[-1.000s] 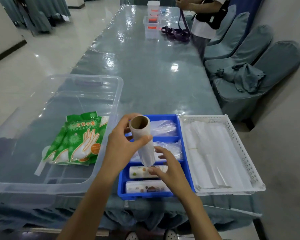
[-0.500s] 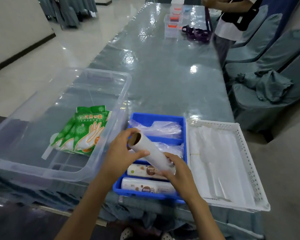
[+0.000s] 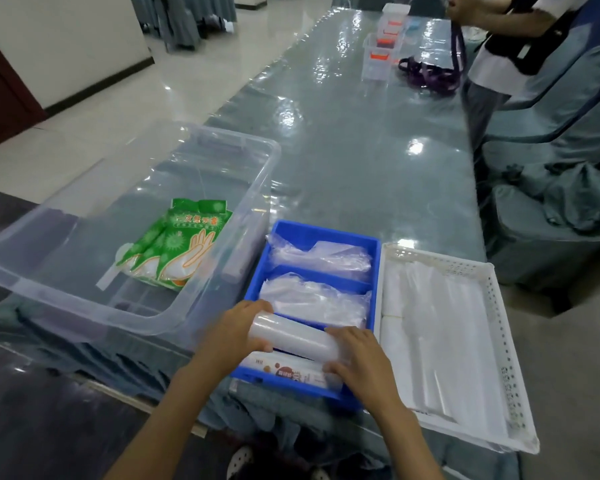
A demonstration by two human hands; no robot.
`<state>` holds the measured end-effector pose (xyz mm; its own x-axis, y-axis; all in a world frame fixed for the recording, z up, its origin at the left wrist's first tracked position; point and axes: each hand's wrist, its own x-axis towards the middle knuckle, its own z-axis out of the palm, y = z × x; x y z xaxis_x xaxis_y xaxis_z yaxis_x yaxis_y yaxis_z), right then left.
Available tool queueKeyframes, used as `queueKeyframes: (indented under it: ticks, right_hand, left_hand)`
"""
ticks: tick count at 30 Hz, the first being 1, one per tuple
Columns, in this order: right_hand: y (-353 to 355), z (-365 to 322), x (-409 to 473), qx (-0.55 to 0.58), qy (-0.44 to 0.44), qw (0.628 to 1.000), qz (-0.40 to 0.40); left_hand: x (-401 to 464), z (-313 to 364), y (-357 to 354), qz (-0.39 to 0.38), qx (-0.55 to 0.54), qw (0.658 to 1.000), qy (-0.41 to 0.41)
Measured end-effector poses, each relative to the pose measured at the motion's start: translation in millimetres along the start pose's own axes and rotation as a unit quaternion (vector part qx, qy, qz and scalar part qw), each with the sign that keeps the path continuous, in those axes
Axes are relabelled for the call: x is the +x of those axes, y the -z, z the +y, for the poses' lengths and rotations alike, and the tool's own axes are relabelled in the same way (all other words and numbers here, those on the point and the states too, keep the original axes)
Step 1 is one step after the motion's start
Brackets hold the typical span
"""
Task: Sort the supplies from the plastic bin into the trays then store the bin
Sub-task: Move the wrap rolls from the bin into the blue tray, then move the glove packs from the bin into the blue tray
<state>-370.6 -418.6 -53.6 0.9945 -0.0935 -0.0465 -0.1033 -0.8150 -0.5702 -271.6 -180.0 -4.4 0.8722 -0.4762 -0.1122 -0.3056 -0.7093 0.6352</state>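
1. There is one view only, from a camera on the person's head, so no part of the scene is shared with a second view.
2. It looks forward and down along a long table (image 3: 361, 161), from the near end.
3. It sits close above the blue tray (image 3: 326, 233), which lies low and centre in the picture.
4. The wide angle also takes in a clear bin (image 3: 222, 143) left of the blue tray, a white tray (image 3: 499, 306) right of it, and chairs (image 3: 551, 216) farther right.
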Motion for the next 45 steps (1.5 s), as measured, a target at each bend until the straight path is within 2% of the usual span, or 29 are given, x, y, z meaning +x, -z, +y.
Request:
queueKeyframes:
  ticks: [7,17,23,28,36,45]
  right_hand:
    - [-15,4,-3,-0.004,0.003,1.000,-0.018]
    - [-8,4,-8,0.020,-0.026,0.999,-0.041]
    - [6,-4,1,0.015,-0.020,0.995,-0.096]
    - [37,-26,13,-0.016,0.051,0.997,-0.055]
    - [92,-82,38,-0.031,0.160,0.987,0.003]
    - [117,-172,87,-0.055,0.257,0.964,0.028]
  left_hand:
    - [-2,-32,-34,0.011,0.067,0.998,0.017]
    - [-15,-37,-61,0.111,0.116,0.987,0.008]
    - [-21,-39,-64,0.117,0.245,0.962,-0.040]
    - [-19,-16,-40,0.136,0.224,0.959,-0.105]
    - [-25,55,41,0.239,0.240,0.925,-0.170]
    - [-23,42,123,0.323,0.259,0.899,-0.141]
